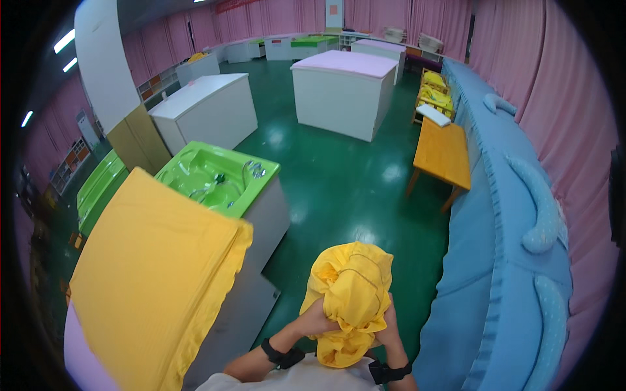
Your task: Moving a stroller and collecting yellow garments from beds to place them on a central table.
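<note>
A bunched-up yellow cloth [357, 287] is gathered in front of my body, its folds and a seam showing. My left hand [315, 319] grips its left side, the fingers curled into the fabric. From the right, my right hand [389, 324] is closed on the same cloth, its fingers mostly hidden by the folds. To my left a smooth yellow sheet [156, 260] with a ruffled edge lies over a table-like unit, whose lilac top [79, 352] shows at the near corner.
Beyond the sheet is a green basin [228, 195] with a tap. Along my right runs a blue-covered bench [469, 293] with curved blue cushions [538, 202]. A wooden table [443, 150] stands beside it. White cabinets [342, 98] are ahead on the green floor [339, 176].
</note>
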`<control>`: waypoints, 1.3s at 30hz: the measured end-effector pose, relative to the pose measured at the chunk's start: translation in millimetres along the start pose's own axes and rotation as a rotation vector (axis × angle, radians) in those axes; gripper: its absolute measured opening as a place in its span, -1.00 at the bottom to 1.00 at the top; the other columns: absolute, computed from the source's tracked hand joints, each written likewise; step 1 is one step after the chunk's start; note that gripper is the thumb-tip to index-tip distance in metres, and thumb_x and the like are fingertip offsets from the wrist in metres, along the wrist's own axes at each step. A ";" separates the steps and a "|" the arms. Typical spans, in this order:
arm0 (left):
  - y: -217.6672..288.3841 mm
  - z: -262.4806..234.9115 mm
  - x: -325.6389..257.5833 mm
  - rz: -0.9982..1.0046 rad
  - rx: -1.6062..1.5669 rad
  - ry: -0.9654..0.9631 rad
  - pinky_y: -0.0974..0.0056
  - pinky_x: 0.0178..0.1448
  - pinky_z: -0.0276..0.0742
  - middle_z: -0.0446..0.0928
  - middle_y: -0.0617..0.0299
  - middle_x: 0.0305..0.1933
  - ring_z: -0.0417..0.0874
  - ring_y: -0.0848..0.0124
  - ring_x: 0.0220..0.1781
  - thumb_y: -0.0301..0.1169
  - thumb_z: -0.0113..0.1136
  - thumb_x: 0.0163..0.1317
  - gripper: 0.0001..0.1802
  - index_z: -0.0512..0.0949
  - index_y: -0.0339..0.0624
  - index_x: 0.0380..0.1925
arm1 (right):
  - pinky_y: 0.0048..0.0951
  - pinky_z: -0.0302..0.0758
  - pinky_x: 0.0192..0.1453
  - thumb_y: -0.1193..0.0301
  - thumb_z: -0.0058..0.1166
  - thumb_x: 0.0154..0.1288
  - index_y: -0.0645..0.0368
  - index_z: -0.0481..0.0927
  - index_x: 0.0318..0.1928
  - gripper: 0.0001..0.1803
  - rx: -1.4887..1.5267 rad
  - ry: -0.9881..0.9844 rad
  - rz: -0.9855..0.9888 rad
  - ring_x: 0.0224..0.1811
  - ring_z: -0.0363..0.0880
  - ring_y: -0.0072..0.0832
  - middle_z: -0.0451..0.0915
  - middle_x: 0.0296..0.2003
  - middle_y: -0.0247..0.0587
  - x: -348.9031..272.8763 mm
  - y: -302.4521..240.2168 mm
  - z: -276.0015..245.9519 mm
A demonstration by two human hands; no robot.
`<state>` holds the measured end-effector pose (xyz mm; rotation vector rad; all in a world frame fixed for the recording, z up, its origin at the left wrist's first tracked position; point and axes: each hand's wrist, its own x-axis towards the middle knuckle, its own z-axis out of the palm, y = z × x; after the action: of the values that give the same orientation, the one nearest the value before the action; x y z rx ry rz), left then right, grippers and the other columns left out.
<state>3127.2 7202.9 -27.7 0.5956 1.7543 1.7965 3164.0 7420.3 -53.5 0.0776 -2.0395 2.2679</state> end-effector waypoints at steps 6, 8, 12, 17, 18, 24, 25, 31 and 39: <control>18.7 -84.2 144.9 0.217 -0.085 0.476 0.17 0.43 0.33 0.38 0.09 0.32 0.42 0.24 0.37 -0.38 0.56 0.00 -0.06 0.24 -0.25 0.36 | -0.31 0.50 0.17 0.36 0.48 0.11 0.21 0.38 0.22 -0.28 -0.239 -0.153 -0.001 0.12 0.60 -0.28 0.58 0.06 -0.14 216.0 -6.3 -25.5; 2.2 -129.4 185.2 0.128 0.052 0.523 0.15 0.43 0.32 0.34 0.07 0.34 0.40 0.22 0.38 -0.37 0.58 -0.03 -0.01 0.19 -0.25 0.37 | -0.29 0.52 0.15 0.37 0.49 0.07 0.22 0.39 0.20 -0.28 -0.432 -0.202 -0.103 0.10 0.62 -0.22 0.58 0.05 -0.10 282.7 -6.1 -24.1; -22.8 -220.5 279.0 0.046 0.103 0.685 0.09 0.46 0.30 0.25 -0.05 0.40 0.32 0.16 0.45 -0.33 0.63 -0.10 0.21 -0.01 -0.25 0.46 | -0.29 0.53 0.12 0.38 0.51 0.02 0.21 0.36 0.21 -0.23 -0.356 -0.240 -0.048 0.09 0.64 -0.19 0.62 0.02 -0.06 420.4 19.8 -14.3; 5.6 -349.8 397.5 0.092 0.056 0.680 0.04 0.54 0.17 0.06 -0.14 0.52 0.20 0.09 0.54 -0.34 0.65 -0.14 0.42 -0.29 -0.22 0.52 | -0.31 0.54 0.11 0.40 0.50 0.03 0.23 0.35 0.20 -0.25 -0.482 -0.257 -0.083 0.05 0.66 -0.20 0.65 -0.03 -0.06 589.5 38.7 2.8; 15.5 -377.7 422.3 0.096 0.052 0.614 0.04 0.57 0.12 0.00 -0.16 0.55 0.15 0.08 0.56 -0.34 0.66 -0.15 0.49 -0.38 -0.20 0.53 | -0.32 0.54 0.11 0.42 0.49 0.04 0.24 0.34 0.19 -0.25 -0.521 -0.247 -0.091 0.04 0.66 -0.22 0.65 -0.03 -0.07 625.0 40.0 5.5; 33.5 -520.0 550.3 0.132 0.150 0.491 0.08 0.63 -0.03 -0.14 -0.11 0.60 -0.07 0.11 0.64 -0.32 0.69 -0.15 0.59 -0.51 -0.17 0.53 | -0.38 0.51 0.16 0.37 0.53 -0.01 0.25 0.33 0.21 -0.19 -0.246 -0.336 -0.150 0.05 0.65 -0.24 0.63 -0.01 -0.08 813.2 33.3 31.6; 34.2 -544.5 571.3 0.130 0.158 0.497 0.08 0.63 -0.03 -0.14 -0.11 0.60 -0.07 0.11 0.64 -0.32 0.69 -0.15 0.59 -0.51 -0.17 0.53 | -0.37 0.52 0.17 0.36 0.54 -0.03 0.26 0.34 0.23 -0.16 -0.360 -0.371 -0.188 0.06 0.65 -0.26 0.63 -0.02 -0.11 849.9 31.5 32.3; 23.1 -688.9 701.2 0.070 0.202 0.481 0.11 0.62 0.02 -0.08 -0.02 0.60 -0.02 0.17 0.62 -0.35 0.67 -0.13 0.53 -0.44 -0.17 0.54 | -0.30 0.52 0.17 0.32 0.52 -0.01 0.27 0.32 0.27 -0.13 -0.527 -0.562 -0.277 0.10 0.63 -0.14 0.63 -0.01 -0.06 1069.7 91.7 48.5; 70.2 -876.2 834.3 0.156 -0.171 0.651 0.12 0.53 0.22 0.28 0.15 0.49 0.30 0.28 0.49 -0.39 0.61 -0.04 0.06 0.19 -0.19 0.46 | -0.25 0.50 0.24 0.27 0.49 0.04 0.26 0.32 0.30 -0.13 -0.382 -0.808 -0.038 0.22 0.57 -0.05 0.61 0.11 0.07 1349.5 100.7 147.7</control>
<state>1920.3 7095.9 -54.1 0.0687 1.9552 2.4079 1808.2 7307.8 -4.9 1.1475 -2.7405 1.9390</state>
